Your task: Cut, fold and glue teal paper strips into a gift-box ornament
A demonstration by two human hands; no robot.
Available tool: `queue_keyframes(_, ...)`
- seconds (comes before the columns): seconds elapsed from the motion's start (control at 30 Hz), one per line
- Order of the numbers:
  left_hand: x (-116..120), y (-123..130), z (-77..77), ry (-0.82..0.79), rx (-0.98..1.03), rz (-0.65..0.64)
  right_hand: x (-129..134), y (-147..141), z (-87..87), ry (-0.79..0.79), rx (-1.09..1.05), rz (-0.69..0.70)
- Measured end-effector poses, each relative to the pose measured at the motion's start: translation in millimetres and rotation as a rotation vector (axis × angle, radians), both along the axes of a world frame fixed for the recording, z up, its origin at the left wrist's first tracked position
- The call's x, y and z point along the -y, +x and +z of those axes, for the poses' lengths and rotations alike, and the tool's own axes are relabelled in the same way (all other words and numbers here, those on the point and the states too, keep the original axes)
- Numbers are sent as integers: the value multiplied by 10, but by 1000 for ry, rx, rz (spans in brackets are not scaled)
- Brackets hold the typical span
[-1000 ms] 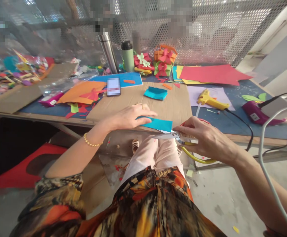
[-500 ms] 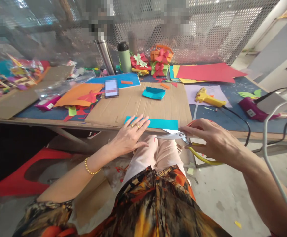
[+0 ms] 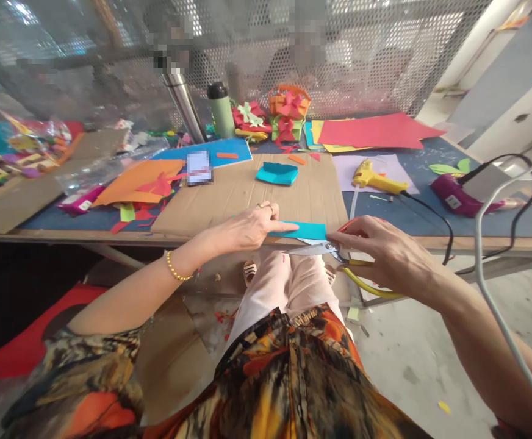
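Observation:
A blue paper strip (image 3: 309, 231) lies along the front edge of a cardboard sheet (image 3: 229, 195). My left hand (image 3: 259, 227) rests over the strip's left part, index finger stretched along it and the other fingers bent; it grips nothing. In my right hand (image 3: 376, 247) are scissors (image 3: 314, 249) with red and yellow handles, blades pointing left just below the strip. My right fingertips come close to the strip's right end; whether they touch it I cannot tell. Farther back on the cardboard sits a folded blue paper piece (image 3: 277, 174).
A yellow glue gun (image 3: 378, 178) lies on lilac paper (image 3: 398, 164) to the right, its black cord trailing off the front edge. Red paper (image 3: 371, 131), a green bottle (image 3: 221, 113) and paper flower baskets (image 3: 288, 113) stand behind. A phone (image 3: 199, 168) and orange paper (image 3: 133, 183) are at left.
My left hand has gone from lying flat with fingers spread to pointing its index finger rightward along the strip. The right hand keeps the scissors in nearly the same place.

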State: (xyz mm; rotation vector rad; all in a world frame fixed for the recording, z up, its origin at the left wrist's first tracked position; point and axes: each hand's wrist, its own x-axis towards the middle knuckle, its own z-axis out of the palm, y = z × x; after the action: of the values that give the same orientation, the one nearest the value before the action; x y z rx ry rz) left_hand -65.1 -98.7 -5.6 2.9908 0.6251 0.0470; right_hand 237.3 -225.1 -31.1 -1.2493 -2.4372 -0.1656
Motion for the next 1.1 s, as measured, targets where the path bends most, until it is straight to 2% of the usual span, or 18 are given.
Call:
queue_keyframes(0.13, -92, 31, 79, -120, -64, 7, -9, -11, 21, -21, 7, -14)
queue_keyframes(0.37, -157, 48, 195, -219, -149, 3, -52, 14, -7, -53, -36, 28)
queue_keyframes(0.67, -227, 51, 156, -217, -159, -15, -77, 72, 16, -107, -75, 69)
queue_keyframes(1.1, -250, 70, 144, -257, -169, 4, -200, -99, 74, -14, 22, 45)
